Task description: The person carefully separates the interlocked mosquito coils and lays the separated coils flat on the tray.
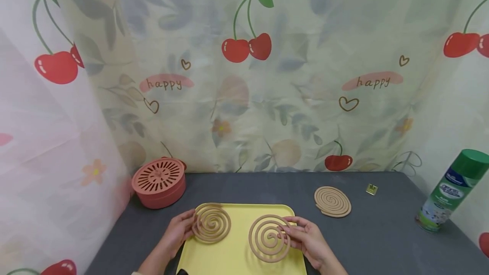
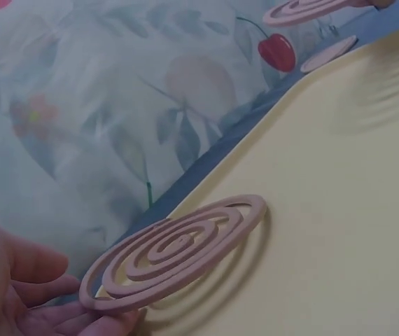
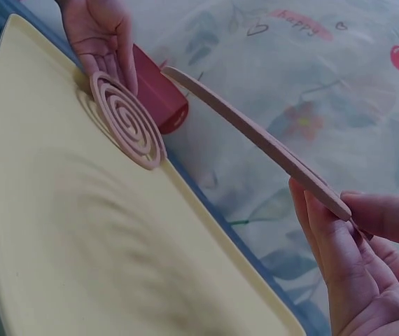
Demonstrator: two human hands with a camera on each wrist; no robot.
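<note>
At the left side of the yellow tray (image 1: 237, 262), my left hand (image 1: 181, 229) holds a brown mosquito coil (image 1: 212, 223) by its outer edge. Some fingertips are under the rim, and the coil's shadow falls on the tray below. My right hand (image 1: 307, 239) pinches a second mosquito coil (image 1: 269, 238) between thumb and fingers, raised above the tray's right part. Seen nearly edge-on in the right wrist view, this second coil (image 3: 255, 140) slants well clear of the tray, where a spiral shadow lies. Beyond it, the left hand (image 3: 105, 38) shows at the first coil (image 3: 128, 120).
A third mosquito coil (image 1: 332, 201) lies on the dark table right of the tray, near a small gold metal piece (image 1: 372, 189). A red round box with a slotted lid (image 1: 159, 181) stands back left. The green spray can (image 1: 452, 190) stands at right. Patterned curtains enclose the table.
</note>
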